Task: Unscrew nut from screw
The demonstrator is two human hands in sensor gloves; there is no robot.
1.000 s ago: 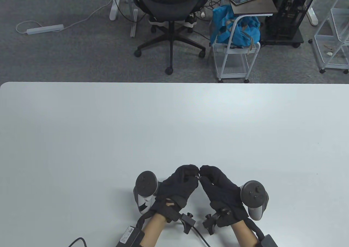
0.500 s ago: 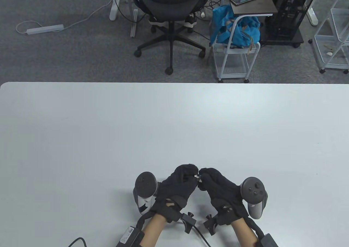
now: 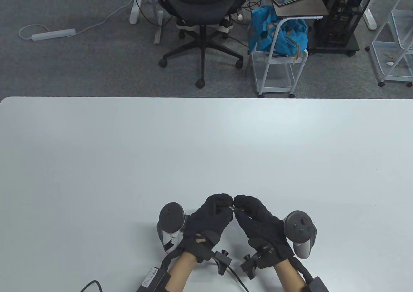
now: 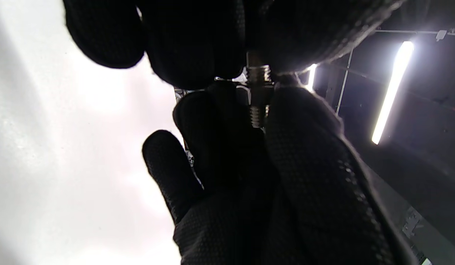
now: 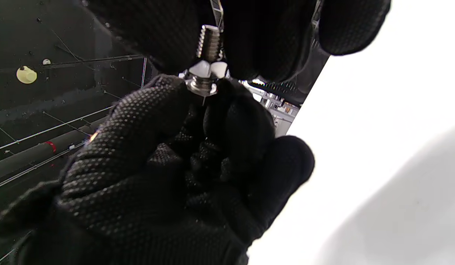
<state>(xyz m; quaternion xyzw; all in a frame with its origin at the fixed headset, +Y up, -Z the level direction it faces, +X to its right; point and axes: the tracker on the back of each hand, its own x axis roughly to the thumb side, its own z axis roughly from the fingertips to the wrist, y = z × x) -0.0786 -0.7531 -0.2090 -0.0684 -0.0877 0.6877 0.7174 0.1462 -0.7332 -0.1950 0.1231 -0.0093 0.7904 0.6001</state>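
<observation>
Table view: left hand [image 3: 209, 219] and right hand [image 3: 261, 224] meet fingertip to fingertip just above the near edge of the white table [image 3: 193, 143], with a small metal screw [image 3: 233, 208] glinting between them. Over the last second the right hand has rolled at the wrist, and its tracker [image 3: 300, 229] shows a turned face. The left hand and its tracker [image 3: 172, 222] have barely shifted. Judgement: 1 twisting stroke was delivered while the left hand held steady, so unscrewing is under way, not complete.

Left wrist view: left fingers [image 4: 198, 44] are closed over the screw's upper end. The nut [image 4: 261, 92] sits on the thread, flanked by the right hand's thumb and finger, and bare thread shows on both sides of it, so it remains engaged.

Right wrist view: the right fingers close round the thread tip, with the hex nut at the junction of both hands. Which fingertips bear on the nut is not certain here.

Count: 1 screw, 1 nut, 2 gloved hands, 2 trackers
</observation>
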